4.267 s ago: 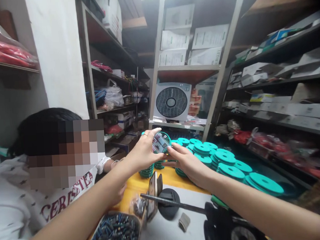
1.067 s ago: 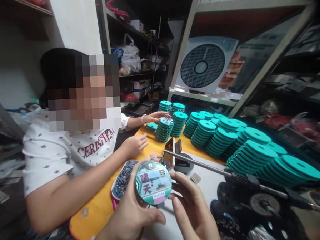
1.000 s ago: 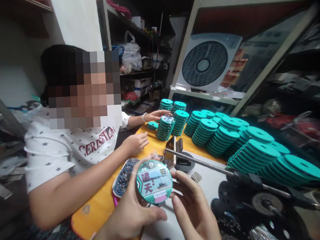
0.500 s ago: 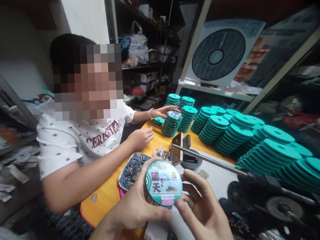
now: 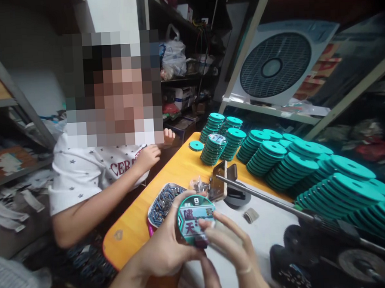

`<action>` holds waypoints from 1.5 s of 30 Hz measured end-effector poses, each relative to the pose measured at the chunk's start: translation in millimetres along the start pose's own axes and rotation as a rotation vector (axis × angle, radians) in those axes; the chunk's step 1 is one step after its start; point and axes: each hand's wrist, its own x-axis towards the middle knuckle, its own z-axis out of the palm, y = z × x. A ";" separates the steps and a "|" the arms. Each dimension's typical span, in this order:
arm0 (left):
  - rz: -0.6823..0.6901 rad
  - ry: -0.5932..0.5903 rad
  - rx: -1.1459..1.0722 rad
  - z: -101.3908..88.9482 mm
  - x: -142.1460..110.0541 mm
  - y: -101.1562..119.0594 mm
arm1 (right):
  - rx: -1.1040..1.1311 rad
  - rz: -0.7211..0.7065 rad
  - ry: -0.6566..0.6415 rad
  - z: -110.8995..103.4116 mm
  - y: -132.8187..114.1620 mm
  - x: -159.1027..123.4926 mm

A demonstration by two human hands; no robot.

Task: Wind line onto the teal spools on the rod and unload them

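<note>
My left hand is closed round a round teal spool with a printed label, held face up just above the table's near edge. My right hand is over the spool's lower right, fingertips pressing on the label; it is blurred. Many stacks of teal spools stand in rows across the far and right side of the yellow table. One stack is topped by a labelled spool.
Another person in a white starred shirt sits at the left, hands drawn up near the chest. On the table are a tray of small dark parts, a phone on a stand, a metal rod and dark machine parts. A fan stands on the shelf behind.
My right fingers have moved from beside the spool onto its label. The other person has pulled both hands back from the stacks. The view has shifted left and down.
</note>
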 end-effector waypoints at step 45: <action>0.478 0.194 0.596 23.4 -11.3 -34.7 | 0.286 0.190 0.475 -0.8 -6.8 4.4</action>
